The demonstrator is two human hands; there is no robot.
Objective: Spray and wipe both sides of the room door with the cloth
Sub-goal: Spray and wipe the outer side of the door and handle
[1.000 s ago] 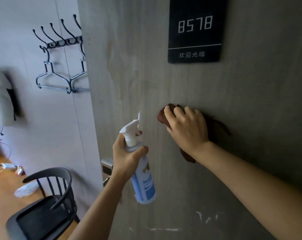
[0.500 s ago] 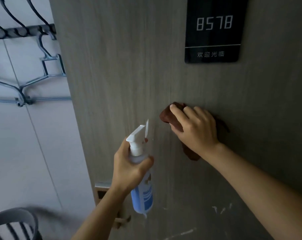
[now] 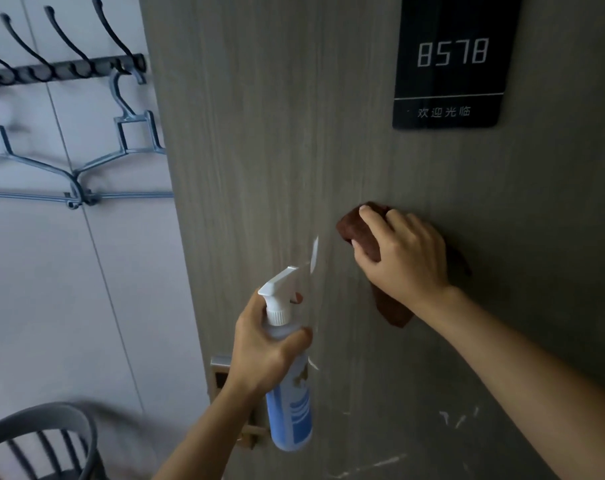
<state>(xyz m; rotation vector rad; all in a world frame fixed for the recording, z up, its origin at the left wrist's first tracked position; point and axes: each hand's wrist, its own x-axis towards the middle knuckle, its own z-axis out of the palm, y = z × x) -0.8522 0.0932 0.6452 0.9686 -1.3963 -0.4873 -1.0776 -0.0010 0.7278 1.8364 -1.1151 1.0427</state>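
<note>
Right hand (image 3: 403, 258) presses crumpled brown cloth (image 3: 359, 232) against grey wood-grain door (image 3: 276, 133), centre frame. Left hand (image 3: 263, 355) grips upright white-and-blue spray bottle (image 3: 289, 403), lower left of cloth; nozzle faces door, forefinger probably on trigger. Right hand nearer unwiped panel.

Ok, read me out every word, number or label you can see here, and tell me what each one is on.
"8578": pale digits at the top of the black sign on the door.
"欢迎光临": small pale characters under a thin line on that sign.
Spray bottle in the left hand: blue and white label with a picture, no text readable.
Brown cloth under the right hand: no text.
</note>
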